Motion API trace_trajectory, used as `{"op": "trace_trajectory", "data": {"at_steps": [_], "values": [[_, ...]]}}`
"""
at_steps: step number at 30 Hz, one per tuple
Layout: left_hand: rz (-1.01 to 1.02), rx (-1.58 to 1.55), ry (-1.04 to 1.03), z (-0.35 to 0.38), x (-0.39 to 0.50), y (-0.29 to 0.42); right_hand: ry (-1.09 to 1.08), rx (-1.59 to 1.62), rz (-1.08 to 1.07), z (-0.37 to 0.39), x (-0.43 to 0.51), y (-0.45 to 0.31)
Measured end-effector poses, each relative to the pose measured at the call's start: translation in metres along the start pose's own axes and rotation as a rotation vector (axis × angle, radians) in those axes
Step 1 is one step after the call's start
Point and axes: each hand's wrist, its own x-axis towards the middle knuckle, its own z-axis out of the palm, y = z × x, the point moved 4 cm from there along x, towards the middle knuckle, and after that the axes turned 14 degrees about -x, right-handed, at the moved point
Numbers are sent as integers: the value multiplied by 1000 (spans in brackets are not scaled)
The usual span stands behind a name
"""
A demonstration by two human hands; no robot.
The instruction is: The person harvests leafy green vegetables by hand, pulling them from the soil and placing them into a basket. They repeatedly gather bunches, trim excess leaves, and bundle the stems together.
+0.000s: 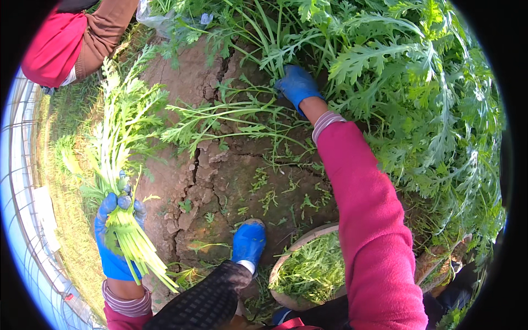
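My left hand (104, 231), in a blue glove, is closed around a bunch of leafy greens (117, 144) that look like garland chrysanthemum. Its pale cut stems fan out below my fingers, and the leaves point away from me. At the edge of the standing crop, my right hand (300, 87), also gloved in blue, grips the low stems of a growing plant (268, 45). Its fingertips are partly hidden among the stems. Beside that hand, several leafy stalks (235, 113) lean low over the soil.
A round tub (284, 256) of loose greens stands by my blue shoe (249, 241). Another container (437, 262) is partly hidden at lower right. A co-worker's red garment (57, 47) and a clear plastic bag (156, 20) are at upper left. Cracked soil (181, 194) lies between my hands.
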Motion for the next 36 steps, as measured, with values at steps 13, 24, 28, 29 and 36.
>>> {"op": "trace_trajectory", "data": {"at_steps": [13,24,28,29,36], "values": [[-4,-65,-35,-9,-8,13,164,-113,-52,8,17,-7],[-34,-226,-128,8,-13,4,-568,627,-138,-44,-63,-32],[-112,-362,-175,23,-16,-9,-780,1027,-159,-109,-138,-61],[-138,-399,-185,27,-18,-12,-806,1083,-191,-127,-158,-69],[-185,-568,-350,55,-53,3,-803,1257,-74,-229,-298,-82]]}}
